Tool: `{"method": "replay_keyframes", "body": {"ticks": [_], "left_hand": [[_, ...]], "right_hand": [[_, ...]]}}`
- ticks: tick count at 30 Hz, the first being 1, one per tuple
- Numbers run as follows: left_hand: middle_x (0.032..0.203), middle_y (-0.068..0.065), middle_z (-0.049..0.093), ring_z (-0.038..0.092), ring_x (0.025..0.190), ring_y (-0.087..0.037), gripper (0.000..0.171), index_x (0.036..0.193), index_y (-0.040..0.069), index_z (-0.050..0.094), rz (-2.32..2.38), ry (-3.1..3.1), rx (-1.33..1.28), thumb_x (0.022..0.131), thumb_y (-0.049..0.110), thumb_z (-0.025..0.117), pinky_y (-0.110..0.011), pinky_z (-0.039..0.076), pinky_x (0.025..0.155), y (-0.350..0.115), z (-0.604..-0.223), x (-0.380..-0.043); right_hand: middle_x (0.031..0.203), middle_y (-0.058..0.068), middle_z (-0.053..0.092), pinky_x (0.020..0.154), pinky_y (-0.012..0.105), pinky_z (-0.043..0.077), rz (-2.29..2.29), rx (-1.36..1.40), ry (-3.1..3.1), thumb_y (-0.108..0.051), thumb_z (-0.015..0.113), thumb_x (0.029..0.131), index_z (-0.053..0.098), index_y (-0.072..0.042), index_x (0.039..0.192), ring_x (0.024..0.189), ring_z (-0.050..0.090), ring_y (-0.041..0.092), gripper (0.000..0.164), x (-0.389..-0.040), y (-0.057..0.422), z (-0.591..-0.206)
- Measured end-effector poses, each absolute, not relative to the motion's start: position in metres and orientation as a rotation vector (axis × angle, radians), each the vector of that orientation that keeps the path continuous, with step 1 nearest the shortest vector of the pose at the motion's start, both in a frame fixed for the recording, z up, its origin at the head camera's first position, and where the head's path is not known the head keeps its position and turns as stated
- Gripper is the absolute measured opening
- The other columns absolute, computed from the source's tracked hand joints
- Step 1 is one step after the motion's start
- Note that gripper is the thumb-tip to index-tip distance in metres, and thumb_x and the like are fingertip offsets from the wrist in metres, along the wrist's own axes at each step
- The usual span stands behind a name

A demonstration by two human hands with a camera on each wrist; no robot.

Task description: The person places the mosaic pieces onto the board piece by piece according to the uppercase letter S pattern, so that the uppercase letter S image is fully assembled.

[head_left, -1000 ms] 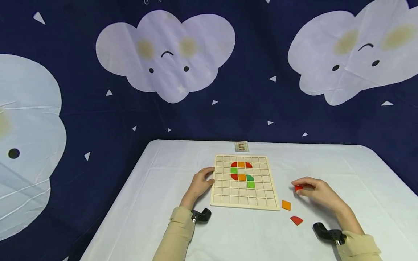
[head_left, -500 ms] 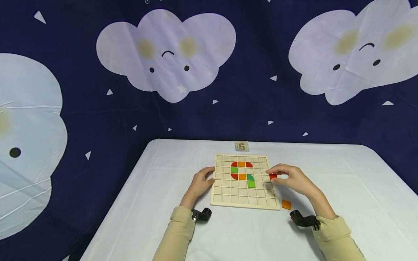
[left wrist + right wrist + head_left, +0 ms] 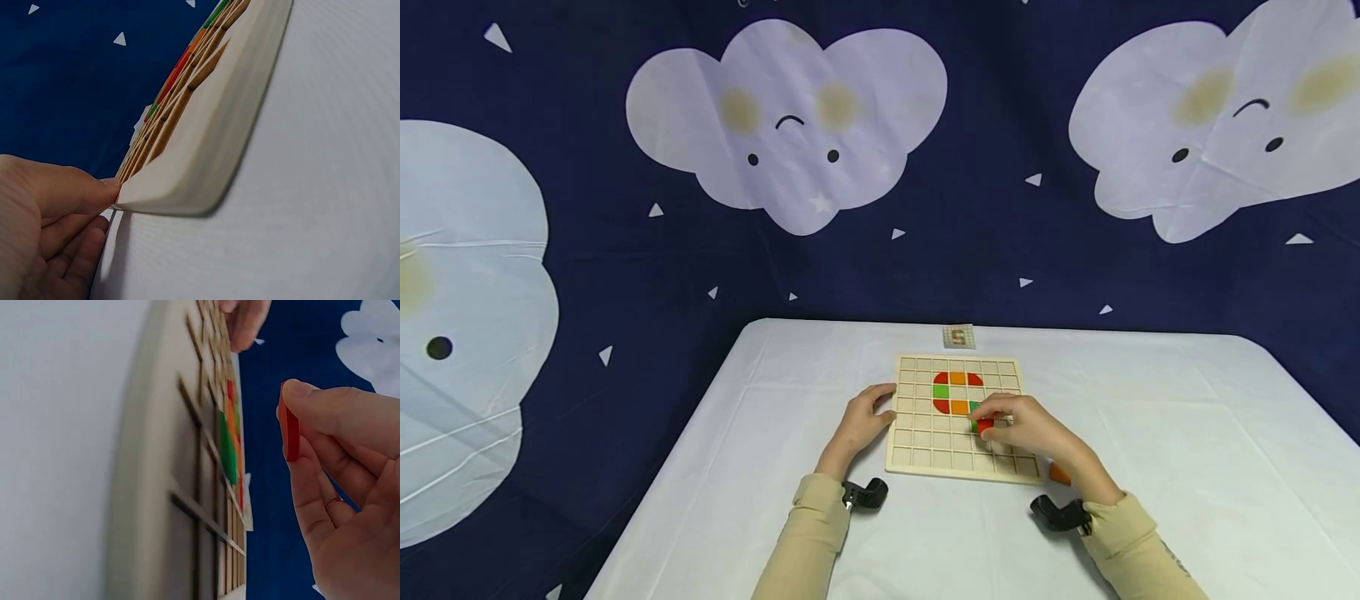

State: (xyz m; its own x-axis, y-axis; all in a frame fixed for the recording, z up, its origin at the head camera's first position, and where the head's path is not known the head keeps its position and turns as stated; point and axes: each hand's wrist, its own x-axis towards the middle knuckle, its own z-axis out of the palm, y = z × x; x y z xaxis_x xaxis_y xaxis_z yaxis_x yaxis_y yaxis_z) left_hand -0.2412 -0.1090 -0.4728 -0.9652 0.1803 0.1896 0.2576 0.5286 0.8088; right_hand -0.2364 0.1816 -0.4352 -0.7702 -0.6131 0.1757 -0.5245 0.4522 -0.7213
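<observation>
My left hand [image 3: 860,421] holds the left edge of a wooden grid board [image 3: 917,457]; the left wrist view shows the thumb at the rim and the other fingers bent below it. Between thumb and fingertips my right hand [image 3: 1033,425] pinches a thin red tile [image 3: 291,428], over the right half of the board. In the head view it overlaps the light green tile, hiding most of it. Red, orange and green tiles lie in the grid, among them an orange tile [image 3: 957,378], a light green tile [image 3: 941,392] and a dark green tile [image 3: 227,450].
An orange tile [image 3: 1060,474] lies on the table right of the board, partly behind my right wrist. Beyond the board's far edge is a small card [image 3: 958,337] with a figure on a grid. The white-covered table [image 3: 1187,417] meets a dark blue cloth [image 3: 985,275] with clouds.
My right hand has carried the red tile leftward from the table to over the board. The loose red quarter-circle tile has become hidden behind the right arm. My left hand stays at the board's edge.
</observation>
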Motion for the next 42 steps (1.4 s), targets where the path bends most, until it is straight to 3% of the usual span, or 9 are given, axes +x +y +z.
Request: {"method": "replay_keyframes", "body": {"ticks": [5,12,17,21,24,28,42], "left_hand": [[0.131,-0.018,0.052,0.05,0.121,-0.029,0.043,0.129,-0.003,0.053,-1.425,-2.673,-0.386,0.087,-0.001,0.063,-0.036,0.042,0.102,-0.108,-0.473,-0.242],[0.131,-0.018,0.052,0.051,0.12,-0.029,0.043,0.129,-0.003,0.053,-1.425,-2.671,-0.384,0.087,-0.001,0.063,-0.036,0.042,0.101,-0.108,-0.473,-0.242],[0.131,-0.018,0.052,0.051,0.12,-0.029,0.043,0.129,-0.003,0.053,-1.435,-2.669,-0.383,0.087,-0.001,0.062,-0.036,0.043,0.101,-0.109,-0.474,-0.242],[0.131,-0.018,0.052,0.051,0.12,-0.029,0.043,0.129,-0.003,0.053,-1.438,-2.67,-0.38,0.087,-0.001,0.063,-0.036,0.043,0.101,-0.108,-0.473,-0.243],[0.131,-0.018,0.052,0.051,0.12,-0.03,0.043,0.129,-0.004,0.053,-1.439,-2.669,-0.381,0.086,-0.002,0.063,-0.036,0.043,0.101,-0.108,-0.473,-0.242],[0.13,-0.018,0.052,0.051,0.119,-0.03,0.044,0.128,-0.004,0.054,-1.443,-2.669,-0.378,0.086,-0.002,0.063,-0.036,0.043,0.1,-0.108,-0.474,-0.242],[0.131,-0.019,0.052,0.051,0.119,-0.03,0.044,0.129,-0.004,0.053,-1.442,-2.673,-0.378,0.086,-0.002,0.063,-0.036,0.043,0.101,-0.107,-0.471,-0.24]], "right_hand": [[0.105,-0.005,0.066,0.083,0.034,0.052,-1.175,-1.02,2.578,-0.009,0.072,0.082,0.071,-0.013,0.105,0.101,0.058,0.017,0.023,-0.236,0.177,-0.444],[0.106,-0.007,0.065,0.101,0.051,0.04,-1.079,-1.037,2.652,-0.008,0.074,0.081,0.071,-0.017,0.101,0.118,0.051,0.032,0.023,-0.235,0.175,-0.45],[0.103,-0.008,0.065,0.104,0.052,0.035,-0.99,-1.105,2.707,-0.007,0.074,0.08,0.071,-0.017,0.1,0.118,0.051,0.034,0.023,-0.234,0.172,-0.451],[0.102,-0.008,0.065,0.101,0.049,0.04,-0.964,-1.149,2.716,-0.007,0.074,0.08,0.07,-0.015,0.1,0.114,0.054,0.03,0.022,-0.234,0.172,-0.45],[0.099,-0.007,0.065,0.089,0.037,0.049,-0.974,-1.14,2.7,-0.007,0.074,0.08,0.069,-0.014,0.101,0.099,0.059,0.019,0.022,-0.234,0.172,-0.449],[0.094,-0.006,0.064,0.071,0.026,0.051,-1.016,-1.094,2.674,-0.006,0.073,0.08,0.069,-0.013,0.1,0.082,0.055,0.008,0.021,-0.234,0.173,-0.45],[0.105,0.005,0.066,0.083,0.033,0.053,-1.219,-0.936,2.701,-0.009,0.069,0.086,0.068,-0.003,0.109,0.093,0.061,0.022,0.024,-0.228,0.219,-0.425]]}}
